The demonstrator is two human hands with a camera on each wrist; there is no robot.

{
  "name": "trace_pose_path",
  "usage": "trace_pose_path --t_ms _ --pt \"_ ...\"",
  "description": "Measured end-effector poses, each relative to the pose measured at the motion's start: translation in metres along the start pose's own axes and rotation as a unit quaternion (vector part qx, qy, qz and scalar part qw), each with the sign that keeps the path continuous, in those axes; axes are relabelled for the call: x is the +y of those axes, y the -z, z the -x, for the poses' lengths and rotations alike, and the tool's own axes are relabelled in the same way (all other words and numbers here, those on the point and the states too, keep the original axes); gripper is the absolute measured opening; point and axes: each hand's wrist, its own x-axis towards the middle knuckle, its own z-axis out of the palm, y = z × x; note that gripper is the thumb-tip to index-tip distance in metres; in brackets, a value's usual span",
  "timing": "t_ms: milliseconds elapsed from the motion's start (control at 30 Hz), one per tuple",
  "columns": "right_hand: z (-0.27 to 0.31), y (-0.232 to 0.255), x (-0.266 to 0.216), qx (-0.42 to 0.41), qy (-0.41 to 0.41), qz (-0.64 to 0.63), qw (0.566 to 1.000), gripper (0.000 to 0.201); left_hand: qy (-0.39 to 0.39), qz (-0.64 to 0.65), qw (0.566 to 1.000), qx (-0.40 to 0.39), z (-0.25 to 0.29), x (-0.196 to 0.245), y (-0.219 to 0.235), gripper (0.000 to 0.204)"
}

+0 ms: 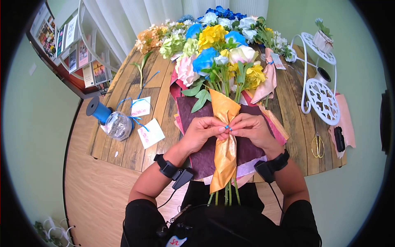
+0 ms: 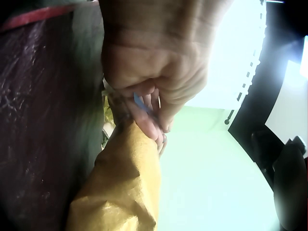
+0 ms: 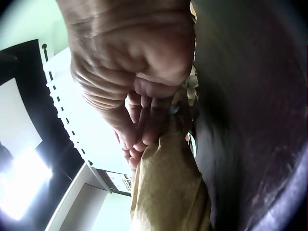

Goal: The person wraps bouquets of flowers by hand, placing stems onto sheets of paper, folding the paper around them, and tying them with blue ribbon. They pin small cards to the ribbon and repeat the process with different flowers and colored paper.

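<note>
A bouquet of blue, yellow and pink flowers lies with its stems toward the person, wrapped at the middle in orange paper. At the paper's narrow waist, the left hand and right hand meet, each pinching a piece of thin blue ribbon. In the left wrist view the left hand bends over the orange paper, a bit of blue ribbon between its fingers. The right wrist view has the right hand curled above the paper; the knot area is partly hidden.
Dark purple wrapping sheets lie under the bouquet. On the left stand a blue ribbon spool and a glass jar, near two cards. Gold scissors and a white metal stand are on the right. Green stems stick out toward the person's lap.
</note>
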Motion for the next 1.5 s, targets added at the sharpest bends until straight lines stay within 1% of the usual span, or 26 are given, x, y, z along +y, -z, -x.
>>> trace_pose_path --t_ms 67,233,367,433,567,633,667,733,767,833,867,933,967,1033,1167,1233,1267,1333,1433,1500 --pt "0.000 -0.001 0.001 0.004 0.008 0.004 1.000 0.015 -0.001 -0.001 1.000 0.011 0.000 0.000 -0.001 0.010" --pt "0.000 -0.005 -0.008 -0.002 0.035 0.080 0.996 0.015 0.001 -0.002 0.999 0.033 0.001 0.003 -0.002 0.010" --pt "0.000 -0.004 -0.004 -0.013 0.063 0.094 0.993 0.015 0.012 0.001 0.999 0.043 0.001 0.004 -0.002 0.010" --pt "0.002 -0.006 -0.002 0.007 0.072 0.120 0.990 0.016 0.024 0.002 0.999 0.043 0.000 0.003 -0.001 0.011" --pt "0.001 -0.012 -0.008 0.032 0.102 0.167 0.980 0.015 0.010 0.005 0.999 0.048 0.000 0.002 -0.002 0.011" --pt "0.001 -0.013 -0.012 0.047 0.168 0.318 0.932 0.011 -0.004 0.049 0.998 0.037 -0.001 0.002 -0.002 0.011" --pt "0.000 -0.014 -0.011 0.046 0.168 0.318 0.932 0.011 -0.005 0.049 0.998 0.038 -0.001 0.002 -0.003 0.011" --pt "-0.001 -0.014 -0.009 0.056 0.210 0.344 0.913 0.011 0.018 0.010 0.999 0.048 0.000 0.003 -0.004 0.009" --pt "0.000 -0.017 -0.010 0.055 0.209 0.345 0.913 0.011 0.018 0.011 0.999 0.048 0.000 0.002 -0.004 0.009" --pt "0.004 -0.025 -0.011 0.121 0.163 0.319 0.926 0.014 0.021 0.002 0.998 0.052 0.000 0.001 -0.003 0.010" --pt "0.005 -0.025 -0.008 0.120 0.163 0.320 0.926 0.014 0.020 0.002 0.998 0.052 0.000 0.001 -0.003 0.010" --pt "0.005 -0.025 -0.001 0.127 0.138 0.262 0.947 0.022 0.020 -0.021 0.998 0.055 0.001 0.002 -0.004 0.011" --pt "0.006 -0.025 -0.002 0.127 0.139 0.263 0.946 0.022 0.019 -0.021 0.998 0.055 0.001 0.003 -0.005 0.011" --pt "0.005 -0.025 -0.008 0.099 0.162 0.331 0.924 0.023 0.006 -0.056 0.997 0.054 0.001 0.004 -0.007 0.011" --pt "0.003 -0.030 -0.019 0.092 0.145 0.341 0.924 0.022 -0.003 -0.094 0.995 0.045 0.004 0.005 -0.010 0.012" --pt "0.003 -0.033 -0.027 0.104 0.083 0.307 0.943 0.023 -0.031 -0.123 0.992 0.026 0.005 0.005 -0.010 0.013" --pt "0.003 -0.034 -0.028 0.104 0.083 0.306 0.943 0.023 -0.031 -0.123 0.992 0.026 0.005 0.006 -0.010 0.013" --pt "0.003 -0.034 -0.029 0.122 0.044 0.310 0.942 0.023 -0.061 -0.148 0.987 -0.010 0.006 0.007 -0.011 0.013" --pt "0.003 -0.036 -0.023 0.144 0.057 0.291 0.944 0.019 -0.076 -0.177 0.981 0.003 0.006 0.007 -0.013 0.013" --pt "0.003 -0.038 -0.019 0.150 0.067 0.295 0.941 0.016 -0.067 -0.170 0.983 0.015 0.006 0.007 -0.014 0.013"
